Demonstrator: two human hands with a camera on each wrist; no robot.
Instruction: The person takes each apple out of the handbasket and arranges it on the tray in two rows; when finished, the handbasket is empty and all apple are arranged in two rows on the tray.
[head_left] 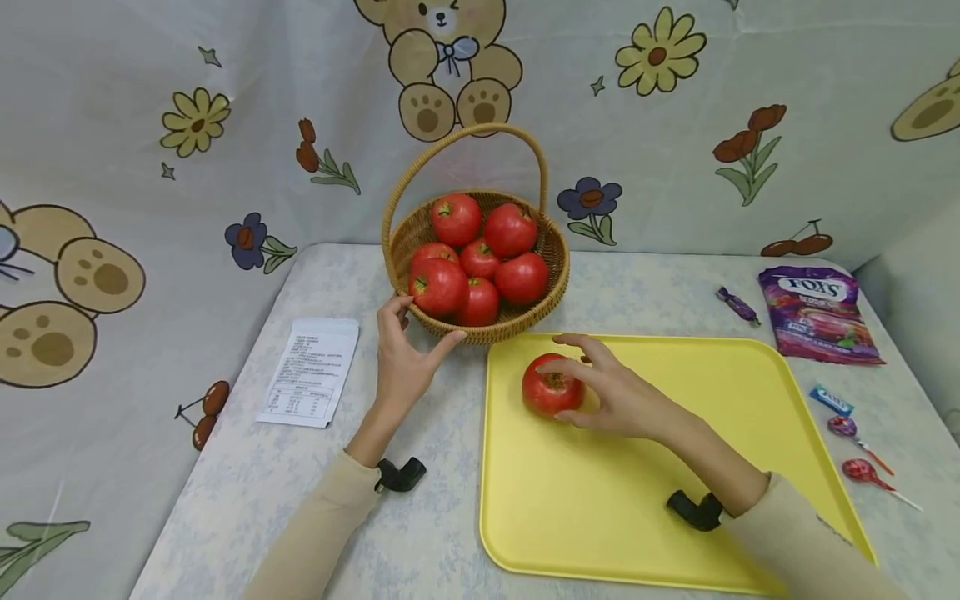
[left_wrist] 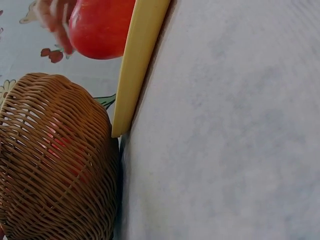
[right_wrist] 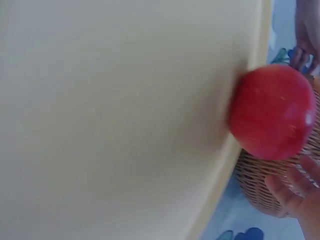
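Left hand (head_left: 401, 354) is rested against the wicker basket (head_left: 517, 327), fingers loosely spread along its rim. 1 red pomegranate (head_left: 551, 387) is set on the yellow tray (head_left: 675, 500), cupped from its right by the right hand (head_left: 618, 396), fingers curled round it.

The purple candy bag (head_left: 819, 314) reads "FOX'S".

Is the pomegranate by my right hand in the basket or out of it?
Out: the pomegranate sits on the yellow tray, under the right hand.
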